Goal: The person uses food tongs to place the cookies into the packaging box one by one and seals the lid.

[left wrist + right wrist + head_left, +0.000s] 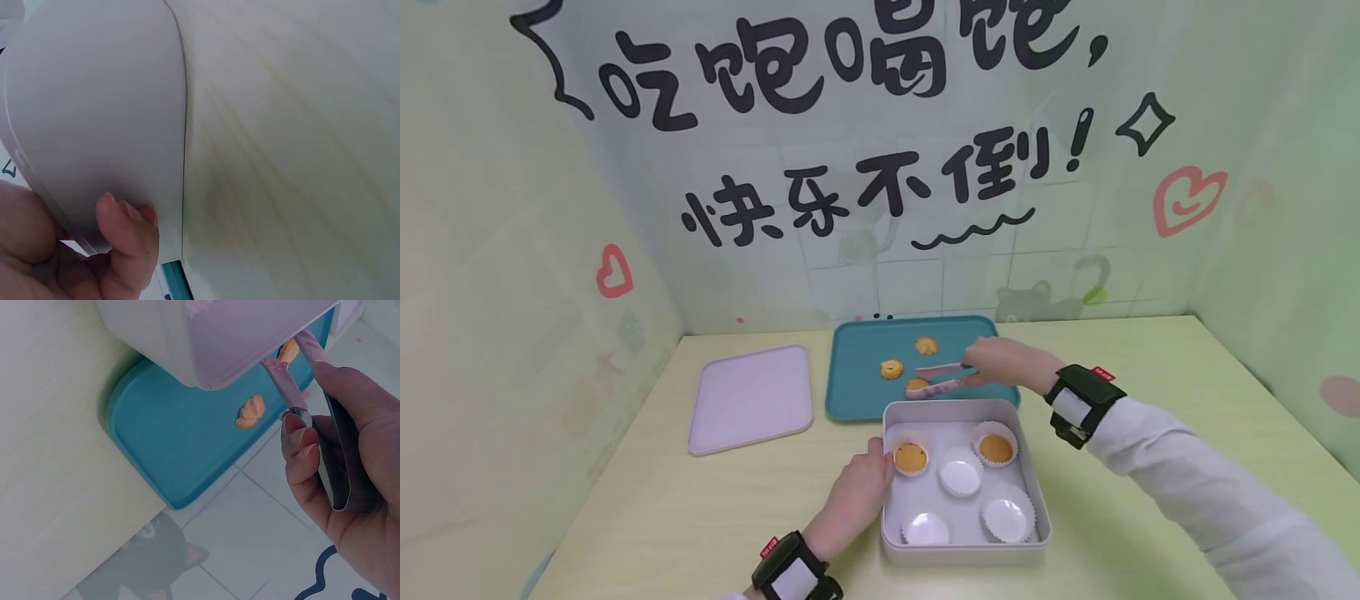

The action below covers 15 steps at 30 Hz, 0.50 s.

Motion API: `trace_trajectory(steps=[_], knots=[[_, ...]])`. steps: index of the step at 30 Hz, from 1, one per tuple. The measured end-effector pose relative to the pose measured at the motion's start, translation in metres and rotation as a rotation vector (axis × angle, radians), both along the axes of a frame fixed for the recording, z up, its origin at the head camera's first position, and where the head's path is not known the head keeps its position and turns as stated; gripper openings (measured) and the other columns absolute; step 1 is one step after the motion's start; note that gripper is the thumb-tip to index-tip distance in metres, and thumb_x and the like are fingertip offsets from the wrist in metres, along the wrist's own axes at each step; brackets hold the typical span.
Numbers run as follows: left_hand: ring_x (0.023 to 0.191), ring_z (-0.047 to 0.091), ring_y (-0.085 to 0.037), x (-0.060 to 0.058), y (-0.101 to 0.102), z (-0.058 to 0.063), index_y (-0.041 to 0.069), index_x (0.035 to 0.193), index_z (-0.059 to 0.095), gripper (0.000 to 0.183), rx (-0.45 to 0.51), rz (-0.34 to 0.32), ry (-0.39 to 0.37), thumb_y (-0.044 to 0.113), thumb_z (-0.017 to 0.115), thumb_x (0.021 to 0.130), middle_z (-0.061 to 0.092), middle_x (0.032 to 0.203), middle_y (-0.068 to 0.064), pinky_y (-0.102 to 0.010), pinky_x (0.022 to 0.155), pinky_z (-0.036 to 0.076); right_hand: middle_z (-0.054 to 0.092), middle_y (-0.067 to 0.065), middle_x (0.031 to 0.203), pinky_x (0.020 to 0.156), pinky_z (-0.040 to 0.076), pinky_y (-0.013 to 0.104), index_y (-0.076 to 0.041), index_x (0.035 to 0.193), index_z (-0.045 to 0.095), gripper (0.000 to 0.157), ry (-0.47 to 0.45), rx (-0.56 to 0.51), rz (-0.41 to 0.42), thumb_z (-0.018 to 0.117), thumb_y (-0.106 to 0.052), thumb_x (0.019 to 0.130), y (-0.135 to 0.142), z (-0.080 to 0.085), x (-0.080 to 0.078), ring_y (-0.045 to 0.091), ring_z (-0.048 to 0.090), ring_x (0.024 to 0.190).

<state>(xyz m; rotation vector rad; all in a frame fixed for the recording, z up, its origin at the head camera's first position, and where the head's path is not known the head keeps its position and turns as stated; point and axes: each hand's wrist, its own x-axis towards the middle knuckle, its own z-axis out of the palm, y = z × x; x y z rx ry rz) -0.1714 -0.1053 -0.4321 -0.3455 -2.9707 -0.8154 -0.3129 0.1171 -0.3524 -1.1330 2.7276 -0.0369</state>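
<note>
Pale box (966, 557) gripped at its left wall by the curled left hand (859, 486), presumably for steadiness. Near the teal tray's (857, 402) front edge, a cookie (916, 384) is straddled by parted tongs (938, 389), held in the right hand's (1009, 365) curled fingers.

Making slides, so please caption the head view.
Right hand holds tongs over tray of cookies; left hand grips open box.
</note>
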Motion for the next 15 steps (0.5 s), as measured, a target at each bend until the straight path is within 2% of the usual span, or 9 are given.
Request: trace_trajectory(steps=[3,6,10,15], knots=[[0.054,0.057,-0.022,0.0002,0.0003,0.0004,-0.013,0.107,0.047,0.026,-0.009,0.005,-0.003,0.011,0.044,0.097,0.055,0.065,-0.015,-0.032,0.043,0.043,0.066,0.004,0.073,0.061,0.051,0.027,-0.004,0.089,0.071,0.023,-0.006,0.02,-0.006,0.064,-0.025,0.087,-0.0015,-0.0007,0.0,0.01,0.058,0.058],[0.056,0.058,-0.024,0.0002,0.0004,0.0004,-0.013,0.107,0.047,0.026,-0.017,0.011,-0.003,0.011,0.045,0.096,0.056,0.065,-0.016,-0.034,0.043,0.045,0.066,0.005,0.072,0.059,0.049,0.026,-0.005,0.087,0.071,0.022,-0.015,0.034,-0.016,0.064,-0.026,0.087,-0.0034,0.0001,0.0016,0.01,0.055,0.056],[0.056,0.059,-0.027,0.0002,0.0006,0.0007,-0.013,0.106,0.048,0.026,-0.021,0.012,0.005,0.011,0.045,0.096,0.056,0.065,-0.017,-0.036,0.044,0.046,0.063,0.004,0.065,0.053,0.042,0.023,-0.006,0.081,0.069,0.02,-0.012,0.028,-0.009,0.064,-0.025,0.087,-0.0045,0.0016,0.0039,0.008,0.049,0.051],[0.055,0.058,-0.024,0.0001,0.0009,0.0004,-0.012,0.104,0.048,0.024,-0.024,0.007,0.009,0.01,0.045,0.096,0.055,0.064,-0.016,-0.034,0.043,0.045,0.047,-0.003,0.053,0.049,0.029,0.02,-0.007,0.073,0.066,0.021,-0.007,-0.012,0.008,0.065,-0.022,0.087,-0.0035,0.0018,0.006,0.007,0.038,0.047]])
